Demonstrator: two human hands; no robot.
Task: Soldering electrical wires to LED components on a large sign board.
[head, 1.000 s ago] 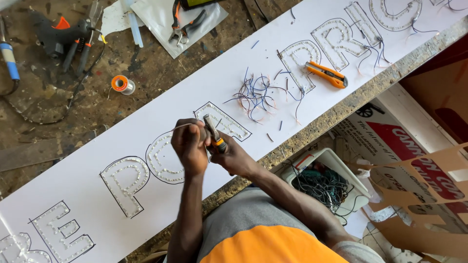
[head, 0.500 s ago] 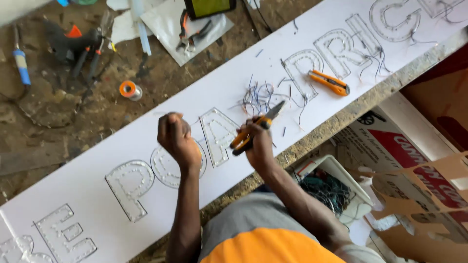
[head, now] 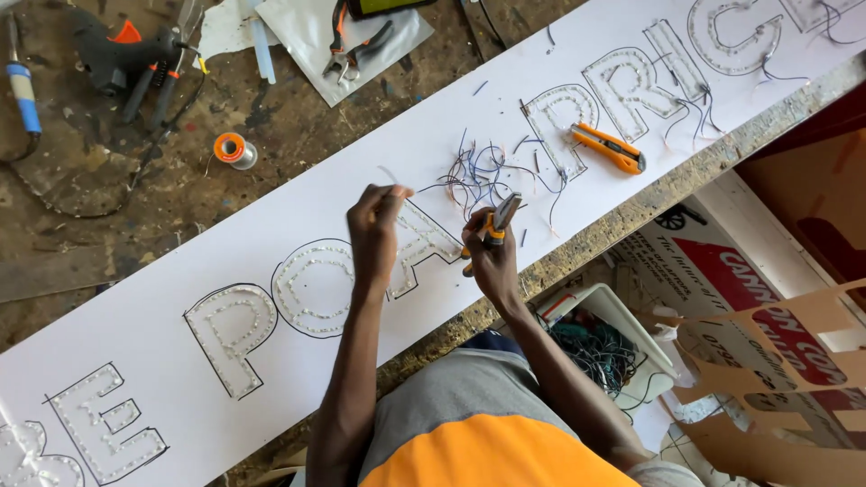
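Since the earlier frames, both hands are seen to have been lifted off the lettering and drawn slightly apart; one second ago they were pressed together over the outlined letter, whereas now a clear gap is noted between them. The left hand (head: 377, 227) is closed in a pinch on a thin pale wire (head: 389, 174), which is held up just above the long white sign board (head: 298, 207). The right hand (head: 490, 255) is clamped around the orange handles of a pair of wire cutters (head: 496, 222), whose grey tip is pointed up and away from the body. Both hands are positioned over the board, on either side of an outlined letter studded with small lights (head: 422, 242).

A tangle of loose dark wires (head: 483, 176) is observed on the board just beyond the right hand. An orange utility knife (head: 608, 147) is laid on the board further to the right, well apart from the hands. On the worn workbench (head: 108, 234) beyond the board, an orange solder spool (head: 232, 149), a black glue gun (head: 113, 54) and a pair of pliers (head: 356, 50) resting on a pale sheet are recorded. A white bin holding green wire (head: 595, 347) is located below the bench edge, near the right forearm.
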